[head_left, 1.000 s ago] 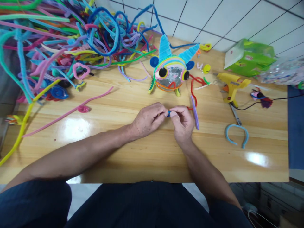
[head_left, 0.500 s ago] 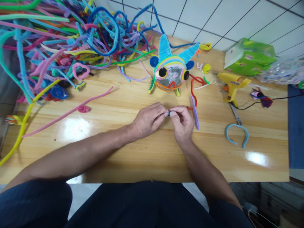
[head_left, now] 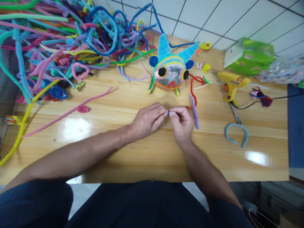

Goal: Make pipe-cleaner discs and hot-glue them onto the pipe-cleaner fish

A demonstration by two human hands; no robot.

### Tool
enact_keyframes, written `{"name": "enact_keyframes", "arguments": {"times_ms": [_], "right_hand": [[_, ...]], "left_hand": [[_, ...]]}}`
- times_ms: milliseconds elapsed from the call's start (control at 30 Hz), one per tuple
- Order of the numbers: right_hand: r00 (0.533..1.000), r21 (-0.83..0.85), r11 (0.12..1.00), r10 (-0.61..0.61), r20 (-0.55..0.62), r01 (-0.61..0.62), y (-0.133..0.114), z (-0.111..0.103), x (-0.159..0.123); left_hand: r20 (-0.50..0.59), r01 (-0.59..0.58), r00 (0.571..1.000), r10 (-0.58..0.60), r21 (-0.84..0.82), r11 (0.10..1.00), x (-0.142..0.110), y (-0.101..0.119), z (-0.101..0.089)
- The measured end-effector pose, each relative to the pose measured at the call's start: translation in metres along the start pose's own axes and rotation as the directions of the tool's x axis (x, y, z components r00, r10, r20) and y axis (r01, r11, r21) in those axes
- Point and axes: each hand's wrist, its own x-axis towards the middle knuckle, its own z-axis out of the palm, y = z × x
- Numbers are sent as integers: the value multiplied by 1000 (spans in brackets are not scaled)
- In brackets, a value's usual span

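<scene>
Between my fingertips is a small dark-blue piece point(head_left: 168, 113), mostly hidden, likely of the same fuzzy pipe cleaner as the rest. My left hand point(head_left: 150, 121) pinches it from the left with the thumb and forefinger. From the other side my right hand point(head_left: 182, 123) pinches it too, fingers curled. Just beyond stands a pipe-cleaner animal figure point(head_left: 171, 75) with light-blue pointed ears, black-and-yellow eyes and a silvery face. Close to my right hand lie a purple strip point(head_left: 195, 111) and a bent red pipe cleaner point(head_left: 193, 89).
A heap of coloured pipe cleaners point(head_left: 78, 47) fills the back left. A long pink pipe cleaner point(head_left: 68, 113) lies nearer. To the right are a yellow glue gun point(head_left: 231, 84), scissors point(head_left: 235, 114), a light-blue loop point(head_left: 237, 125) and a green package point(head_left: 249, 57). Behind is a tiled wall point(head_left: 197, 19).
Almost nothing differs. Both hands keep their place and their pinch on the small blue piece; the whole view has shifted very slightly.
</scene>
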Motion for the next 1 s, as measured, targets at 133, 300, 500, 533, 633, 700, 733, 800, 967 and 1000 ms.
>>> {"name": "enact_keyframes", "arguments": {"times_ms": [133,300,500,533,633,700,733,800,967,1000], "right_hand": [[1000,7,1000,-18,5,18,0,0,0],[999,-11,999,-38,4,38,0,1,0],[999,-23,999,-44,7,44,-1,0,0],[999,-16,999,-44,7,45,-1,0,0],[999,-15,999,-39,5,39,-1,0,0],[1000,-24,999,-28,8,29,-1,0,0],[1000,-25,999,-24,10,24,-1,0,-1],[1000,-13,1000,-17,15,17,-1,0,-1],[1000,35,999,-18,21,18,0,0,-1],[1000,33,999,-19,19,18,1,0,-1]], "left_hand": [[-15,-15,1000,15,-3,1000,1,1,0],[-32,-36,999,35,-17,999,2,1,0],[-15,-20,1000,19,-29,999,2,1,-1],[-8,-9,1000,9,-30,1000,2,1,-2],[18,22,1000,-22,-39,999,2,1,-3],[22,33,999,-32,-56,998,2,1,-3],[21,35,999,-34,-67,997,2,1,-3],[20,44,999,-42,-84,995,2,1,-3],[2,35,999,-35,-81,996,3,1,-3],[-8,20,1000,-21,-83,996,3,1,-3]]}}
